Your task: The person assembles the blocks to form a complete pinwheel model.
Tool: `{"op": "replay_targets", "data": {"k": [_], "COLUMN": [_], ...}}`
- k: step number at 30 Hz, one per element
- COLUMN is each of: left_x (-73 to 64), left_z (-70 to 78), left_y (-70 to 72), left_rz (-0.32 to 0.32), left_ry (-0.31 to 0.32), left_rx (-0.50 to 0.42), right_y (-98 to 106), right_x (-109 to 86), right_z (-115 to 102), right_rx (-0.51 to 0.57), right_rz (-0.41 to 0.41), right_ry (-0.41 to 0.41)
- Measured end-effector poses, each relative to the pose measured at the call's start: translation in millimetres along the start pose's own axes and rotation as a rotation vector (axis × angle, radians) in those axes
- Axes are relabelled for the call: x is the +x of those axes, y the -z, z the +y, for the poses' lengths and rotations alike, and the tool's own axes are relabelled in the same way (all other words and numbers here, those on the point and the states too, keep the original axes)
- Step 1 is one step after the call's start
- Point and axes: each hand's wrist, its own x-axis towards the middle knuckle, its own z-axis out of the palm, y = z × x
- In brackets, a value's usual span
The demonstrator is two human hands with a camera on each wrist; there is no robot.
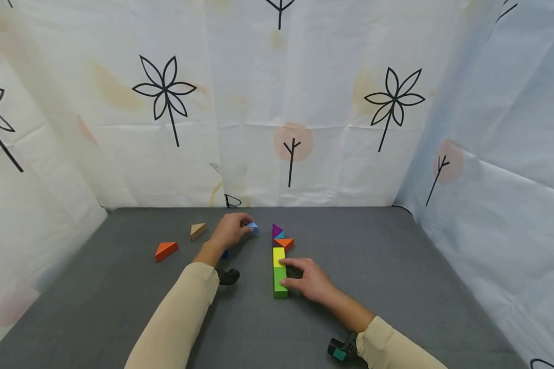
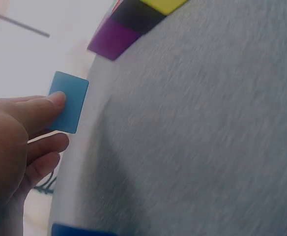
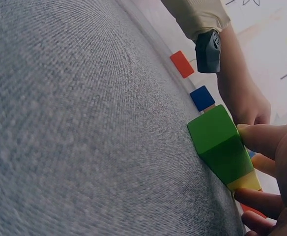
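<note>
My left hand (image 1: 231, 229) pinches a light blue triangular block (image 1: 255, 227) between thumb and fingers, just above the table. The left wrist view shows a flat rectangular face of that block (image 2: 74, 105), with the thumb on it. My right hand (image 1: 313, 279) rests on a row of blocks. Its thumb touches the green block (image 1: 277, 277) and a fingertip lies at the yellow block (image 1: 278, 253). Behind them in the row come an orange triangular block (image 1: 286, 242), a blue triangle (image 1: 280, 235) and a purple triangle (image 1: 275, 230).
Left of the row lie a red-orange triangular block (image 1: 166, 250) and a wood-coloured triangular block (image 1: 198, 230). A dark blue block (image 1: 225, 254) sits partly hidden behind my left wrist. Grey cloth (image 1: 351, 241) covers the table, with patterned white curtains (image 1: 249, 102) around it.
</note>
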Motion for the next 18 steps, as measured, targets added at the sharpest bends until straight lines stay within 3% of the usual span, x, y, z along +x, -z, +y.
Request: {"op": "replay_targets", "data": {"k": [9, 18], "left_x": [1.3, 0.7], "left_z": [16.5, 21.8], "left_y": [-15.8, -28.8], "left_rz": [-0.022, -0.041], "left_ry": [0.005, 0.011], "left_rx": [-0.035, -0.04], "right_y": [0, -2], "right_x": [0.9, 1.1], "right_z": [1, 0], "right_rx": [-0.018, -0.021], "right_rz": [0.007, 0.019], "right_ry": [-0.015, -0.01]}}
